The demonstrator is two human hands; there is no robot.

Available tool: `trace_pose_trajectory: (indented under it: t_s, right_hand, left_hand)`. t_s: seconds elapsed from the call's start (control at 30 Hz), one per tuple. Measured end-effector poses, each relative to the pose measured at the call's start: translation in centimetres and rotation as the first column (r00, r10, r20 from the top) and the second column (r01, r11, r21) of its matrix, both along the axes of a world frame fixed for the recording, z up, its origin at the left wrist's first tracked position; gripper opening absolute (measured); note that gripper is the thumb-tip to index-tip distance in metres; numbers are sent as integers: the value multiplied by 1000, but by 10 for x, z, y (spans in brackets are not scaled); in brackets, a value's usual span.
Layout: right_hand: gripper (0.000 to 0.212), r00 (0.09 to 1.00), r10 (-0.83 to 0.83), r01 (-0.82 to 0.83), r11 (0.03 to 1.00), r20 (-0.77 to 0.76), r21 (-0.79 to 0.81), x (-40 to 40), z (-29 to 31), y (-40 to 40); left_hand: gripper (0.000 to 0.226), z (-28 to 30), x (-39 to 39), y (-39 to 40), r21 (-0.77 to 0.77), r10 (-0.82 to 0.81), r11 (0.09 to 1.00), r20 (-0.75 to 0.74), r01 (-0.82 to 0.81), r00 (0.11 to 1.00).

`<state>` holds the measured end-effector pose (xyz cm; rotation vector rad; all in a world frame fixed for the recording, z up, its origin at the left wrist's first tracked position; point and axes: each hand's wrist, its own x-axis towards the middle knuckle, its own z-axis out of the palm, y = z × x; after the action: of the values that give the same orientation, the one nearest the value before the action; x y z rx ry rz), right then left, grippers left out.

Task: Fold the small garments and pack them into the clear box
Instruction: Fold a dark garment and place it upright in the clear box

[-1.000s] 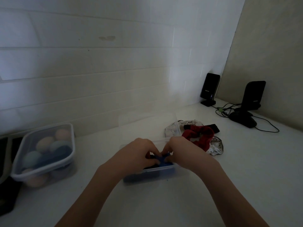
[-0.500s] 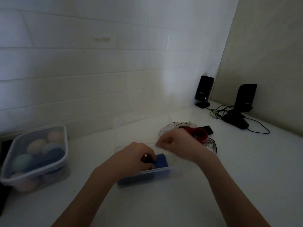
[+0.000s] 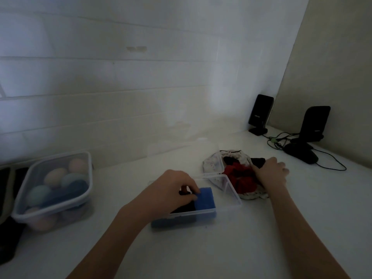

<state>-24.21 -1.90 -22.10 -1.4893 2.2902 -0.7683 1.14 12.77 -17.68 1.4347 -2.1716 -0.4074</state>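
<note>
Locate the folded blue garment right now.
In the head view the folded blue garment sits inside the clear plastic box, at its left-centre beside a dark garment, with the left hand resting its fingers on it.

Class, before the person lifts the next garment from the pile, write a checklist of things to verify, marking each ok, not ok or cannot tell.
1. Clear box open, lid up: ok.
2. Free space in the box right of the blue garment: ok.
3. Left hand steadies the packed garments: ok.
4. Right hand reaches the pile, by the red garment: ok.
5. Right hand grips a garment: cannot tell.
6. Red garment folded: not ok.
</note>
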Motion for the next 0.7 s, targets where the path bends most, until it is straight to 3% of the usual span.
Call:
trace_pose_trajectory:
  t_s: [0.2, 0.33, 0.47, 0.57, 0.7]
  right_hand:
    - [33, 940, 115, -20, 958, 320, -287, 1, 12, 7]
    - [32, 918, 208, -6, 858, 337, -513, 11, 37, 22]
    - [25, 878, 305, -4, 776, 369, -630, 24, 51, 35]
    - [19, 857, 419, -87, 691, 300, -718, 38, 59, 47]
    - [31, 874, 486, -311, 531, -17, -788, 53, 63, 57]
  left_hand:
    - [12, 3, -2, 1, -61, 14, 998, -88, -19, 996]
    - [12, 3, -3, 0, -69, 43, 996, -111, -51, 993]
    - [13, 3, -4, 0, -87, 59, 993, -180, -76, 982]
    - [19, 3, -3, 0, -109, 88, 987, -229, -115, 970]
    - [34, 5, -3, 2, -163, 102, 974, -296, -155, 950]
